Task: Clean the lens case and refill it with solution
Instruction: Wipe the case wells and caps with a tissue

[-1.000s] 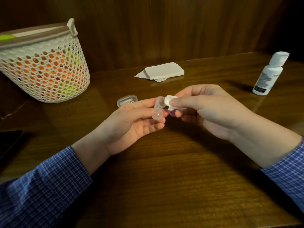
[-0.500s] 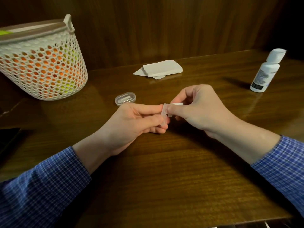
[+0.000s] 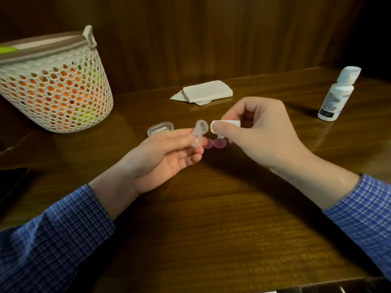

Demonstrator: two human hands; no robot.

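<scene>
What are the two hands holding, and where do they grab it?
The left hand pinches the clear lens case at its lower well. The right hand pinches a folded tissue near its end.

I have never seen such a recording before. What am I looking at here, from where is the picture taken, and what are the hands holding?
There is no machine here: a person works with two bare hands. The picture comes from a camera worn on the person's head, looking forward and down, so both forearms in blue checked sleeves enter from below.

The left hand holds a small clear lens case with its wells open. The right hand pinches a folded white tissue just beside the case, apart from it, apparently for wiping.

On the wooden table lie two pink caps under the hands, a small clear box, a stack of tissues, a white solution bottle far right, and a mesh basket far left.
</scene>
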